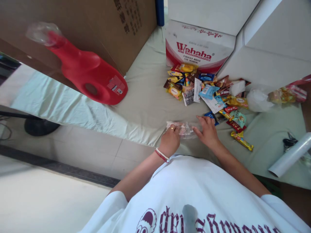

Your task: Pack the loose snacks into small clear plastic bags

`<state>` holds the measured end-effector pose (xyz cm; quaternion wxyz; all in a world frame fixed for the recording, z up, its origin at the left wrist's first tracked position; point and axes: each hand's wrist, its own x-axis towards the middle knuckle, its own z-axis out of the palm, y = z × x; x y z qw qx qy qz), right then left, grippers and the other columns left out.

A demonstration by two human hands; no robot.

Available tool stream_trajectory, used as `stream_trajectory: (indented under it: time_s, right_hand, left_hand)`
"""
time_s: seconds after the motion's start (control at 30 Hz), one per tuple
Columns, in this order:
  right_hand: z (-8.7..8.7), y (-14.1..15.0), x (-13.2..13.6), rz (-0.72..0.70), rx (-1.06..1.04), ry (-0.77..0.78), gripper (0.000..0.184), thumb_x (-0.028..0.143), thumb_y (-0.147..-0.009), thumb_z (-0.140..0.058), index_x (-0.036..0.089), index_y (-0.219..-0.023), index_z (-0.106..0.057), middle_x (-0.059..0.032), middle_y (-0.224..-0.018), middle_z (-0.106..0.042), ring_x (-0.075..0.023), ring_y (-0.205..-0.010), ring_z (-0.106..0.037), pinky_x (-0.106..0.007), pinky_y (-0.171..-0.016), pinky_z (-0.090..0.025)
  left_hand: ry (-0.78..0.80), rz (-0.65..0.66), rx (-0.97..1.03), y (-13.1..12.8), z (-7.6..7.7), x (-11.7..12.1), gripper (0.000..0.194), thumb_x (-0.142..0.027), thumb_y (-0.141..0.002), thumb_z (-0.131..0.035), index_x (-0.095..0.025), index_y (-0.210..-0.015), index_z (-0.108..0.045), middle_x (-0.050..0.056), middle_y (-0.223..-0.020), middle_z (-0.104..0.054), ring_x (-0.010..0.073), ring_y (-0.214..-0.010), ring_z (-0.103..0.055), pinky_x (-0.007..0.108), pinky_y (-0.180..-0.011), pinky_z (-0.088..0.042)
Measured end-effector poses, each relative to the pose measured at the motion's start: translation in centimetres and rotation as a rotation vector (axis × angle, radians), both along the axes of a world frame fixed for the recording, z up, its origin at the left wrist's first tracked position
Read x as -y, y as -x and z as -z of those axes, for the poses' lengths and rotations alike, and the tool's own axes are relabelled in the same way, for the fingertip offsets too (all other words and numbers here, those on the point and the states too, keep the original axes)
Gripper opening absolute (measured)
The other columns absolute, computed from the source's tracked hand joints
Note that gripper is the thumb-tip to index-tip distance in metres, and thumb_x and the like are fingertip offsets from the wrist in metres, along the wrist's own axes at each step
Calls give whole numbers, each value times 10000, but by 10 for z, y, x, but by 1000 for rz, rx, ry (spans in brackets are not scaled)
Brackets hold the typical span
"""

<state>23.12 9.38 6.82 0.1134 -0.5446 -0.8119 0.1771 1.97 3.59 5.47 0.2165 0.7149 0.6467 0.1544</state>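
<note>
A clear plastic packet [186, 128] with something pinkish inside lies flat near the table's front edge. My left hand [170, 139] is closed on its left end, fingers curled, a ring and bracelets showing. At the packet's right end my right hand [207, 132] has its fingers spread, with thumb and fingertips at the plastic. What exactly is inside the packet is too blurred to name. Just beyond my right hand lies a heap of small wrapped snacks [209, 94] in many colours. A yellow snack stick [242, 141] rests apart from the heap, to the right.
A red jug-shaped bottle [89, 71] stands at the left beside a large brown carton [97, 29]. Behind the snacks is a Wahaha water box [199, 48]. At the right lie a roll of clear film [290, 157], scissors [289, 141] and a white plastic bag [259, 100].
</note>
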Motion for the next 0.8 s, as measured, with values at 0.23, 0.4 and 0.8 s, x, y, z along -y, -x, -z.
stream_trajectory:
  time_s: [0.23,0.4,0.8]
  right_hand:
    - [-29,21,-1,-16,136,141,219,243,-987,-492,186,-1079,-683,-132,-1080,-702,-252,-930,-655,-340,-810,-498]
    - [-31,82,-19,-210,69,262,221,184,-1005,-456,196,-1103,-654,-62,-948,-746,-188,-857,-671,-260,-733,-435]
    - [-11,76,-7,-130,-251,281,329,332,-1065,-377,149,-1145,-638,-123,-1096,-694,-220,-1021,-638,-319,-926,-471]
  left_hand:
    - [-57,39,-182,-7,4,12,499,-119,-982,-398,-133,-1460,-542,182,-1062,-718,290,-1023,-642,379,-778,-527]
    - [-6,4,-115,-1,1,11,338,-135,-963,-439,-113,-1144,-723,179,-972,-731,291,-953,-676,366,-719,-504]
    - [-149,-395,178,11,7,7,203,-319,-981,-513,-193,-1031,-665,131,-1006,-640,285,-1021,-601,469,-931,-523]
